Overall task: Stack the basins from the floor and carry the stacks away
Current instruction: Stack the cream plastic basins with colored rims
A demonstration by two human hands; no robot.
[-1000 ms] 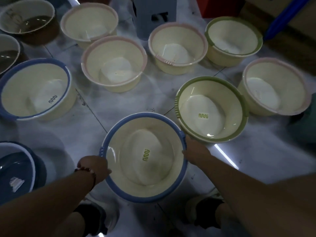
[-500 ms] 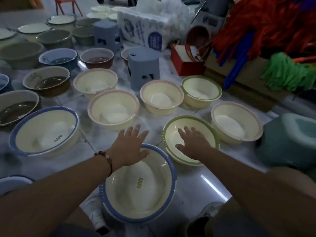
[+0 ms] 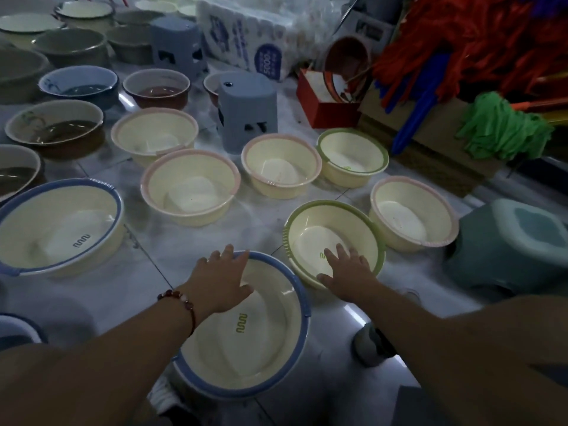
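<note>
I have let go of the blue-rimmed basin (image 3: 246, 330): a second ago both my hands gripped its rim at the sides, and now it sits on the floor (image 3: 172, 250) right in front of my feet, free of any grip. My left hand (image 3: 221, 281) hangs over its far rim with the fingers spread and straight, holding nothing; whether the palm touches the rim I cannot tell. My right hand (image 3: 347, 269) has crossed to the green-rimmed basin (image 3: 335, 241) just beside it and reaches into the bowl, fingers wide, also holding nothing.

My head has come up too, so the rest of the floor shows: three pink-rimmed basins (image 3: 190, 186) and a second green-rimmed one beyond, another blue-rimmed basin (image 3: 58, 226) to my left, grey plastic stools (image 3: 246, 115) and darker basins further back.

I judge that the stacking is barely begun. The green-rimmed basin looks smaller, so it should nest inside the blue-rimmed one once I grip it.
</note>
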